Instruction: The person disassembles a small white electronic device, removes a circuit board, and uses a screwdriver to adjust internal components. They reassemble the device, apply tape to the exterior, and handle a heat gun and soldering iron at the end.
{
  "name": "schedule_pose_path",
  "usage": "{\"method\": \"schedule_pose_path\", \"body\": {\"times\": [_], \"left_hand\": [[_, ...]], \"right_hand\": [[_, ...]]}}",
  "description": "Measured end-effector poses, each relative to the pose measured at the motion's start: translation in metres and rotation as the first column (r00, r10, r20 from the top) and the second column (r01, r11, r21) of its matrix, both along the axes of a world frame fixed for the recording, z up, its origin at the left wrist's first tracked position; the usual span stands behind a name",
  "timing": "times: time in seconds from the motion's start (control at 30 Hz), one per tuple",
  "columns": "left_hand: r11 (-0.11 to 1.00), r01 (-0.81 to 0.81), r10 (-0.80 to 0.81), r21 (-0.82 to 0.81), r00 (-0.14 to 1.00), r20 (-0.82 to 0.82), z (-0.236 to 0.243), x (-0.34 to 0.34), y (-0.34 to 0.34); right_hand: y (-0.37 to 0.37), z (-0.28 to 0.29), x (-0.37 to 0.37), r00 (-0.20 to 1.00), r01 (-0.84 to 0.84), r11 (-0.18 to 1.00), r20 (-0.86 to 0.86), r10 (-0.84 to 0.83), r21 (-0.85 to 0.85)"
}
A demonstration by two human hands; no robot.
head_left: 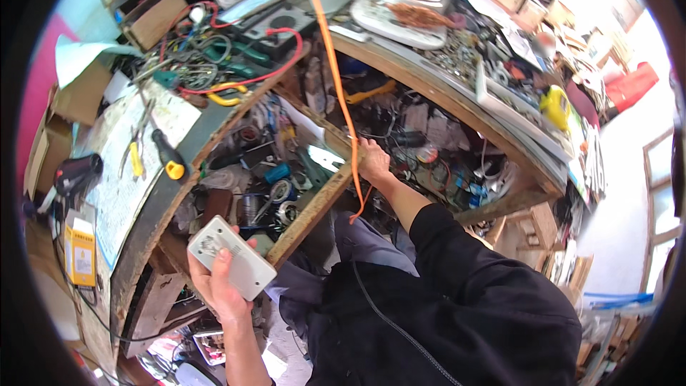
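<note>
Two hands work well apart. The left hand [218, 289] is clasped round a white plastic case [246, 271], thumb across its face, holding it just outside the near corner of an open wooden drawer [311, 216]. The right hand [374, 163] is at the far end of the drawer's front board, beside a hanging orange cord [332, 64]; whether its fingers grip the wood or only rest there, I cannot tell.

As far as this view shows, the drawer stands pulled out and the case is up in the hand, clear of the clutter, not set down anywhere. Its casing looks whole on the side that shows; the underside is hidden. No tool appears to be in use: a black-and-yellow screwdriver [167, 154] and yellow-handled pliers [136, 159] lie loose on the left counter [158, 204], near a black meter [275, 28] with red leads. Inside the drawer, a blue roll [277, 173] sits among jumbled small parts. The drawer is not pushed in; how much work remains cannot be judged from here.
</note>
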State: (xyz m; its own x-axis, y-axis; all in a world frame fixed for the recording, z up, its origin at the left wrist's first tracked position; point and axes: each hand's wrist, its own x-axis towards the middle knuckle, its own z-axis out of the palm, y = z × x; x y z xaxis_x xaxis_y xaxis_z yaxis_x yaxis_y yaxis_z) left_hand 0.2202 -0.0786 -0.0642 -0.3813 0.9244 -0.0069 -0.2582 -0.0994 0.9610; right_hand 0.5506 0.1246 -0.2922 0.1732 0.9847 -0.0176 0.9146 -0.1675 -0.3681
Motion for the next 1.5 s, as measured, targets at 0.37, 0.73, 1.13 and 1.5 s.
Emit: {"method": "schedule_pose_path", "body": {"times": [0.37,0.73,1.13,1.5], "left_hand": [[0.999,-0.011,0.011,0.051,1.000,0.014,-0.008,0.002,0.000],[0.999,0.043,-0.043,-0.003,0.996,0.080,-0.004,-0.002,0.003],[0.999,0.034,-0.033,-0.010,0.992,0.119,-0.003,-0.001,0.006],[0.994,0.102,-0.097,-0.029,0.984,0.148,0.001,0.000,0.005]], "right_hand": [[-0.041,0.022,0.011,0.962,-0.229,0.967,0.177,0.206,0.117],[0.036,0.168,0.007,0.976,-0.109,0.883,-0.121,0.183,0.457],[0.095,0.168,-0.014,0.969,-0.232,0.818,0.051,0.242,0.526],[0.129,0.160,-0.024,0.959,-0.272,0.853,0.196,0.203,0.446]]}}
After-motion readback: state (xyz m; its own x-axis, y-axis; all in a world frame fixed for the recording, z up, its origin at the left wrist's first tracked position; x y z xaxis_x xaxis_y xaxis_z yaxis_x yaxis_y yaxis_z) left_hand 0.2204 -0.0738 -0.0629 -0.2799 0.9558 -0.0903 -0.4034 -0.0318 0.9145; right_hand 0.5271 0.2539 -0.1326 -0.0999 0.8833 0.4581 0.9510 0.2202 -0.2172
